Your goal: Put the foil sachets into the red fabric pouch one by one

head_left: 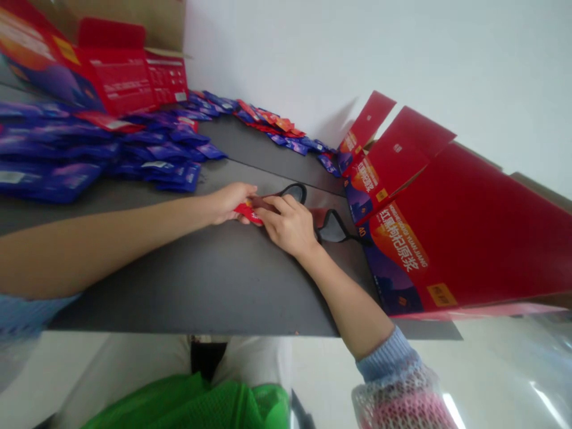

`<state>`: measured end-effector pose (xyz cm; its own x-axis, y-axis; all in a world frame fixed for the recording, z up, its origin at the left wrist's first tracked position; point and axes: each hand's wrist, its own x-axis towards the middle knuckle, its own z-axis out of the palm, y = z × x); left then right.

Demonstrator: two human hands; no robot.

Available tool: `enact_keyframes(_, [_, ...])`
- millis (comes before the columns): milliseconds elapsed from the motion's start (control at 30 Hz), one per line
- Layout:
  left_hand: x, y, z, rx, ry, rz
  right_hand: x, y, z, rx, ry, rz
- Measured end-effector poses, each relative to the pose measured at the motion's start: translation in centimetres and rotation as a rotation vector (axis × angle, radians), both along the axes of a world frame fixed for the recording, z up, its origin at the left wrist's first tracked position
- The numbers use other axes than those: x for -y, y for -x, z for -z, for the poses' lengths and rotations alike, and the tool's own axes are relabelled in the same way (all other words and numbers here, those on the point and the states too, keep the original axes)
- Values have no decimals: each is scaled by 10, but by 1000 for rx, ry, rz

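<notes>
My left hand [232, 204] is closed around a small red sachet [248, 212], low over the grey table. Against the sachet's right end, my right hand [289, 225] has its fingers bent and pressed together, covering part of it. Just behind and beside my right hand lies a black-rimmed item [333, 227] that looks like a pair of glasses, partly hidden by that hand. To the left, a heap of blue-purple sachets [152, 152] with a few red ones spreads over the table. A row of blue and red sachets [272, 122] runs along the back.
Several red printed cartons [465, 226] stand in a row on the right of the grey table [214, 280]. An open red carton [120, 77] sits at the back left, before a larger brown box. A white wall [402, 53] rises behind. Green cloth [201, 405] covers my lap.
</notes>
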<state>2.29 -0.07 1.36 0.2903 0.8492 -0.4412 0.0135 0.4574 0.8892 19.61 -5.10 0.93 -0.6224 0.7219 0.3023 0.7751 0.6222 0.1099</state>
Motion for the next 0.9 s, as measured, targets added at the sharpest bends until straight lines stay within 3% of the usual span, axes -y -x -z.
enact_keyframes(200, [0, 3, 0, -66, -63, 101, -10, -6, 3, -184, -8, -153])
enact_keyframes(333, [-3, 6, 5, -100, -119, 205, 5, -10, -3, -198, 77, -249])
enact_keyframes(467, [-9, 12, 8, -68, -109, 258, 24, 3, -4, -104, 104, -260])
enact_keyframes(667, [-16, 23, 7, 46, -10, 362, 30, 9, -18, 9, 216, -197])
enact_keyframes(767, [-14, 21, 8, 49, -3, 279, 26, -8, -28, -5, 195, -88])
enact_keyframes(900, [-1, 17, 7, 44, -49, 125, 11, -33, -30, -212, -13, 132])
